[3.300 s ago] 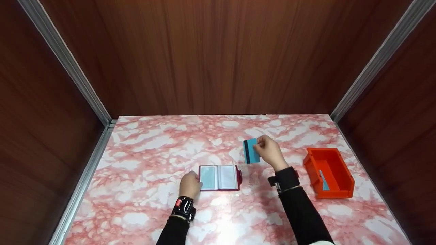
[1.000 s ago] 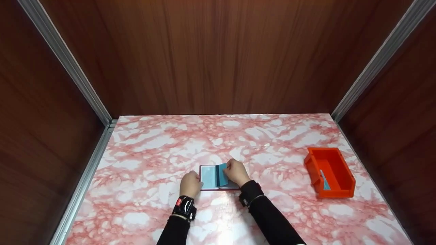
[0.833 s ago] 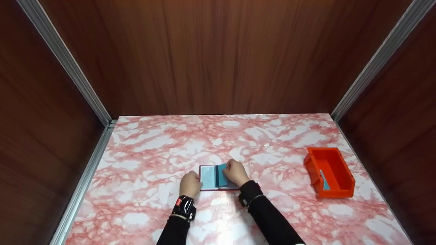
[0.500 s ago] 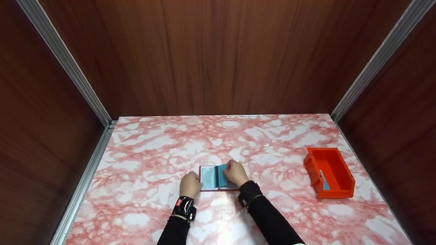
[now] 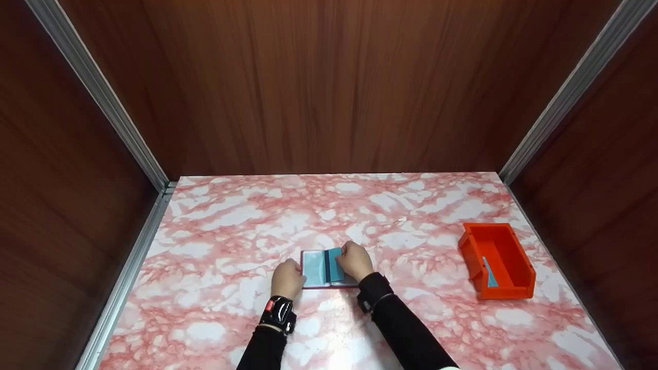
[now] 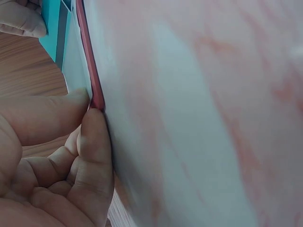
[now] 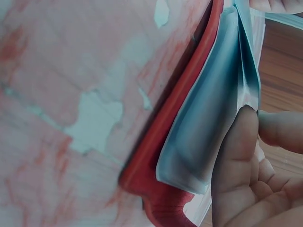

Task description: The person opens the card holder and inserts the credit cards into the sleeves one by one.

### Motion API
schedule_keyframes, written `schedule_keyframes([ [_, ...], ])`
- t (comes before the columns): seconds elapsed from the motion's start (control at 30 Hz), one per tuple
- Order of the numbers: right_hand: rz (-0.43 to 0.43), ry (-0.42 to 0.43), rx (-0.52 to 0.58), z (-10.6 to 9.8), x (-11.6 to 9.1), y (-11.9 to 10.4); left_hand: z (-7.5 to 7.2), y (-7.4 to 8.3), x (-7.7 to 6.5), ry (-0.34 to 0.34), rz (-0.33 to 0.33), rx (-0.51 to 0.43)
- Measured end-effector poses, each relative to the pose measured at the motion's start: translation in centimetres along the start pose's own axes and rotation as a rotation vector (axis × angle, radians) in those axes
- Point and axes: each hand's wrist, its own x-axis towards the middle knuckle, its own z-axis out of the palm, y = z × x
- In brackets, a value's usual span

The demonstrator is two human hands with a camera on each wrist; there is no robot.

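Note:
An open card holder (image 5: pixel 313 267) with a red cover and clear sleeves lies on the table in the head view. My left hand (image 5: pixel 287 279) pinches its left edge; the left wrist view has thumb and forefinger on the red cover edge (image 6: pixel 90 56). Between the thumb and fingers of my right hand (image 5: pixel 356 261) is a blue card (image 5: pixel 334 264) with a dark stripe. The card stands over the holder's middle, its striped edge at the inner side of the left sleeve. Loose clear sleeves (image 7: pixel 203 118) bow up beneath that hand in the right wrist view.
An orange-red bin (image 5: pixel 531 282) stands on the right of the marbled table (image 5: pixel 231 221), with another light blue card (image 5: pixel 491 275) leaning inside it. Wood-grain panels (image 5: pixel 329 92) enclose the back and both sides.
Since the oldest frame my right hand has brought the blue card left and down onto the holder. Over the last second both hands stay nearly still, the left still gripping the edge.

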Motion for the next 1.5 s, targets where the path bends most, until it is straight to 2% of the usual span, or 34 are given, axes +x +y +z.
schedule_keyframes([
  [0.43,0.038,-0.001,-0.021,0.1,0.1,0.0,0.2,-0.1,0.1,-0.003,-0.001,-0.011],
  [0.67,0.029,0.002,-0.028,0.4,0.1,-0.4,0.0,0.0,0.1,0.001,0.006,-0.014],
  [0.93,0.018,-0.056,0.038,0.7,-0.3,-0.8,0.0,0.1,0.0,-0.002,-0.002,-0.003],
  [1.33,0.052,-0.11,0.052,0.7,-0.3,-1.3,0.0,0.2,0.2,-0.039,-0.052,-0.026],
  [1.5,0.019,-0.102,0.012,0.8,-0.4,-1.5,-0.1,0.2,0.1,-0.036,-0.05,-0.024],
])
